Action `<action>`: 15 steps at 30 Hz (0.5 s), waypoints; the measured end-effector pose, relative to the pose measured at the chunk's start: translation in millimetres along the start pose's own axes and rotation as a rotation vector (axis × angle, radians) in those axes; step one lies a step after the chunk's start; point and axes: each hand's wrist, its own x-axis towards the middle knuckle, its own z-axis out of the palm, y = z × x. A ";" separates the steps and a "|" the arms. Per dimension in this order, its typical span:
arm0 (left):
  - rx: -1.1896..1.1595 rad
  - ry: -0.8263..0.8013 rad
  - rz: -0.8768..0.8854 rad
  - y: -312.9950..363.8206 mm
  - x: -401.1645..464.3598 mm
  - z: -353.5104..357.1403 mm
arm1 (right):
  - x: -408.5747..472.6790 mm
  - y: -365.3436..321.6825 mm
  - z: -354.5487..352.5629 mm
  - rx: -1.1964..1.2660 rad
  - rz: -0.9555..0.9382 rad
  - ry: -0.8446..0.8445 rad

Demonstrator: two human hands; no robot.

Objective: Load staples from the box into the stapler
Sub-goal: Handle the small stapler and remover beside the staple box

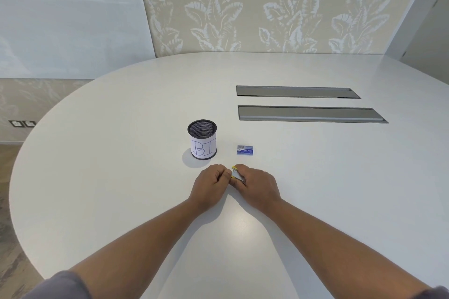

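Observation:
A small yellow and silver stapler point(236, 174) sits between my two hands on the white table point(121, 177). My right hand point(258, 185) wraps around its body, hiding most of it. My left hand point(211, 183) has its fingers curled and pinches the stapler's left end. The blue staple box point(245, 150) lies flat on the table a short way beyond my right hand, untouched; its lid state is hard to tell.
A black mesh cup point(202, 139) with a white label reading "BIN" stands left of the box, just beyond my left hand. Two grey recessed cable flaps point(308, 114) lie farther back on the right. The table's rounded edge curves along the left.

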 end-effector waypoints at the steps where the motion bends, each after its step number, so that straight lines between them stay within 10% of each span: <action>1: -0.001 0.000 -0.004 0.0 0.0 -0.1 | 0.0 0.2 0.1 -0.003 -0.006 0.004; 15: 0.016 0.003 -0.004 2.5 -1.2 -0.5 | -0.1 1.0 0.7 0.017 -0.019 -0.017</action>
